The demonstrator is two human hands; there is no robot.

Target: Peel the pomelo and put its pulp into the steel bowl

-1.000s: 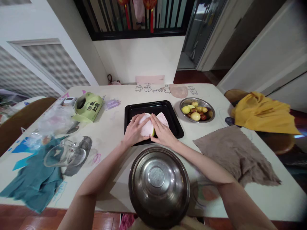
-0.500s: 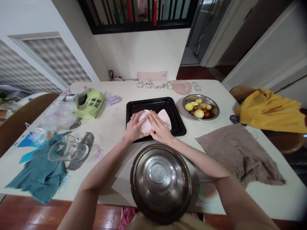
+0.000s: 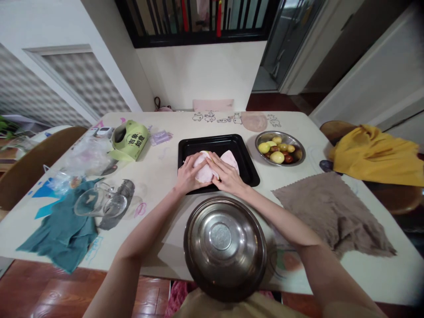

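L hand (image 3: 188, 174) and R hand (image 3: 229, 176): fingers part-curled, both gripping pale fruit (image 3: 204, 174) in/over blk. tray (image 3: 249, 171). Loose pink piece (image 3: 230, 160): in tray, adj. R hand. Metal bowl (image 3: 300, 155), R of tray: holds yel. and red-brn. fruits (image 3: 277, 157). 2nd bowl (image 3: 221, 236): inverted.

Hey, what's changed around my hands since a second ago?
Your right hand has closed in over the pale pink piece, hiding the green edge seen earlier. Your left hand still grips it over the black tray; nothing was released. The upturned bowl stayed put.
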